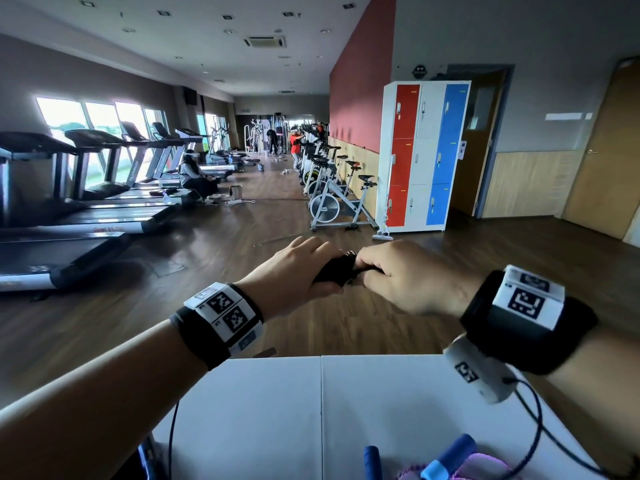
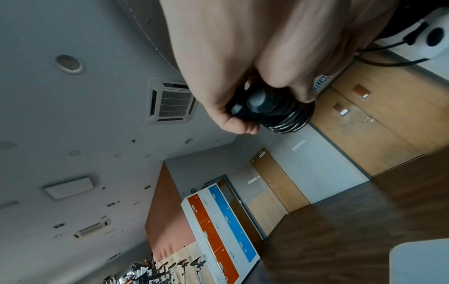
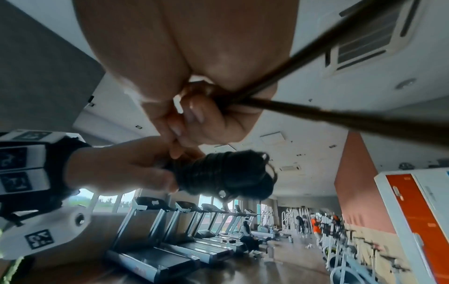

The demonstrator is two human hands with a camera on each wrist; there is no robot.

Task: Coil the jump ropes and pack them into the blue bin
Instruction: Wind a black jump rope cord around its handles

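Note:
A black jump rope (image 1: 337, 268) is held in the air beyond the white table's (image 1: 263, 410) far edge. My left hand (image 1: 322, 259) grips its two handles, with cord wound round them in several turns (image 2: 286, 119). My right hand (image 1: 367, 268) is right beside it, fingers curled. In the right wrist view its fingers pinch a dark strand of the rope (image 3: 291, 107) just above the wound bundle (image 3: 218, 173). A second rope's blue handles (image 1: 453, 452) lie at the table's near edge. No blue bin is clearly in view.
Something purple (image 1: 485, 465) lies by the blue handles. A black wrist cable (image 1: 533, 427) hangs over the table's right side. Beyond the table is open wood floor (image 1: 207, 258), with treadmills (image 1: 69, 237) left, exercise bikes (image 1: 332, 202) and lockers (image 1: 422, 157) ahead.

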